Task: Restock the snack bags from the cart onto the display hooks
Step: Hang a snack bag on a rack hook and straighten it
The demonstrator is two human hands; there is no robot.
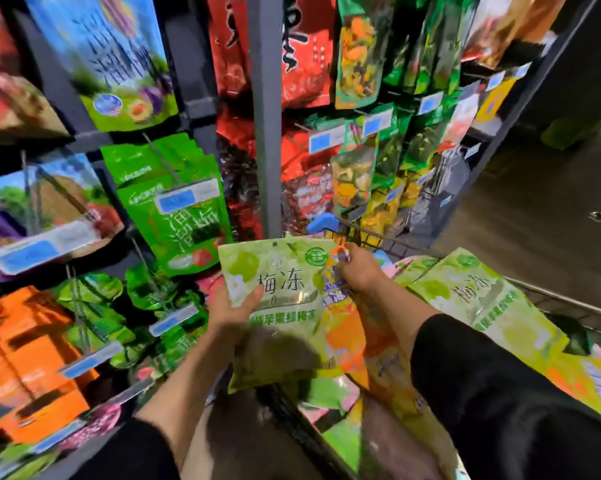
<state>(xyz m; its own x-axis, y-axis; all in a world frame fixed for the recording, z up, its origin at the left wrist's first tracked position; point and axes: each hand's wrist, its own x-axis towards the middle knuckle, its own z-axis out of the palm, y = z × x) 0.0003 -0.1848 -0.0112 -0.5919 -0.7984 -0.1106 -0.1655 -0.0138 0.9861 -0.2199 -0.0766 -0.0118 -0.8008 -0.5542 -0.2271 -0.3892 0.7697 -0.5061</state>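
Sleeves: two black ones, nearest to the camera.
Left hand point(231, 308): holds one pale green plum-jelly bag point(278, 306) above the cart, thumb on its front, fingers curled behind.
Right hand point(359, 270): fingers pinch the top of an orange and purple bag point(340, 296) just beside it.
Cart point(551, 299): at least two more pale green bags point(482, 299) visible, plus a pile too mixed to count.
Display hooks point(160, 157): mostly full, with blue price tags.
Progress: probably early or middle; both held bags not yet hung, much stock left.
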